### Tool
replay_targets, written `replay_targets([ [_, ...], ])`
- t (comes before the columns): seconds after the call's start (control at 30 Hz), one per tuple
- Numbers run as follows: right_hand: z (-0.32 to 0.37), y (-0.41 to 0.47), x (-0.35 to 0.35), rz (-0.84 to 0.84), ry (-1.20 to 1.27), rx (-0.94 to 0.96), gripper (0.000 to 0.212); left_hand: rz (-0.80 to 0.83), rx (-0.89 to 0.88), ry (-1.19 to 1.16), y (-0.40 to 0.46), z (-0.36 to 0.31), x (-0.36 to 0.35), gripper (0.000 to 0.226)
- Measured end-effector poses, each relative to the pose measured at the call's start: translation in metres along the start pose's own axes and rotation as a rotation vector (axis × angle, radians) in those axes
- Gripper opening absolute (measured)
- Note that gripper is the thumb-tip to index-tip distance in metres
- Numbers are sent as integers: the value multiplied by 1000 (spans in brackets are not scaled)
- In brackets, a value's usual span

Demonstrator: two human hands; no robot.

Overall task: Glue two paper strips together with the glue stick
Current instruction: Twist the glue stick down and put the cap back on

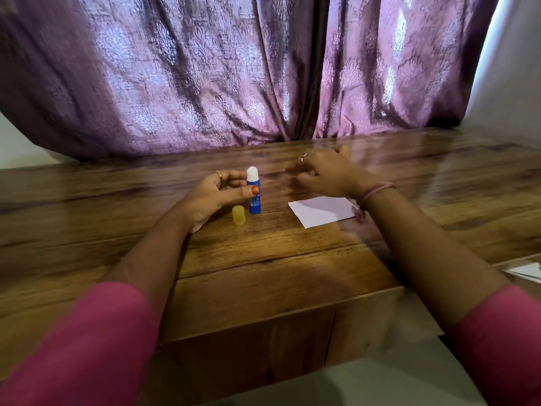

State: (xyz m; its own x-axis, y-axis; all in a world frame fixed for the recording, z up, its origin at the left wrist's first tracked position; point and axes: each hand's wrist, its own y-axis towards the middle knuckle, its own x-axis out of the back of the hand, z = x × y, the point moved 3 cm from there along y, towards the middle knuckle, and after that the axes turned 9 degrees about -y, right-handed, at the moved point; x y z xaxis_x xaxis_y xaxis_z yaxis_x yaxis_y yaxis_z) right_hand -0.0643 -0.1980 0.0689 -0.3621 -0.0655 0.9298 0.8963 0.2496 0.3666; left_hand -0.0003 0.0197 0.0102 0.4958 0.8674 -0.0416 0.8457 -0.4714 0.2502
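Note:
A blue glue stick (254, 200) stands upright on the wooden table (263, 259), uncapped, with its white glue tip up. My left hand (215, 193) holds it between thumb and fingers. Its yellow cap (239, 215) stands on the table just left of the stick's base. My right hand (325, 172) hovers, blurred, to the right of the stick with fingers loosely curled and nothing visible in it. A white piece of paper (323, 211) lies flat on the table under my right wrist.
A purple patterned curtain (234, 68) hangs behind the table's far edge. More white paper (527, 272) lies at the right edge of the view. The table's front edge runs just below my forearms.

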Motion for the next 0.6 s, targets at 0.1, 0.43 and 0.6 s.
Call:
replay_targets([
  [0.1,2,8,-13,-67,-60,-26,32,20,18,-4,1,3,1,52],
  [0.43,13,4,-27,-75,-7,26,21,39,53,195,1,-4,-22,44],
  [0.6,20,-1,-27,-65,124,32,26,49,47,166,0,-6,-21,29],
])
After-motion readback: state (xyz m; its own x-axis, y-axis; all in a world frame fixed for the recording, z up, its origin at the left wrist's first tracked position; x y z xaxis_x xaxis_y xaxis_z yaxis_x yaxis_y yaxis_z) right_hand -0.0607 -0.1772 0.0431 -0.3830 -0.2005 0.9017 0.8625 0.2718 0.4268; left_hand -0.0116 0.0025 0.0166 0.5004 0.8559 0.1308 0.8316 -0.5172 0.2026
